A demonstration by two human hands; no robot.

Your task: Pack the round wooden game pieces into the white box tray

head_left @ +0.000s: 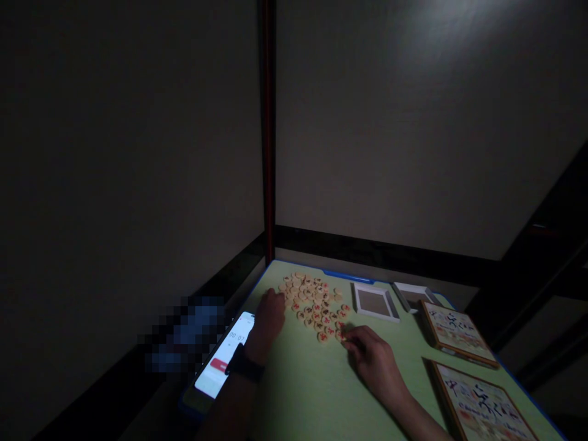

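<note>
Many round, pale Chinese chess pieces (pixel 309 296) with red or dark characters lie in a loose heap at the far end of the green table; some are blank side up. At the heap's left edge is my left hand (pixel 270 315), a dark band on its wrist. Its fingers are curled, and their tips are too dim to show what they hold. My right hand (pixel 373 358) reaches in from the right, thumb and fingers pinched at a red-marked chess piece (pixel 340 335) on the near edge of the spread.
A lit phone (pixel 219 367) with a timer lies at the table's left edge, partly behind my left wrist. Two open white box parts (pixel 389 311) (pixel 408 286) stand at the back right. Two printed Chinese chess boxes (pixel 459 331) (pixel 487 404) lie along the right. Walls enclose the far corner.
</note>
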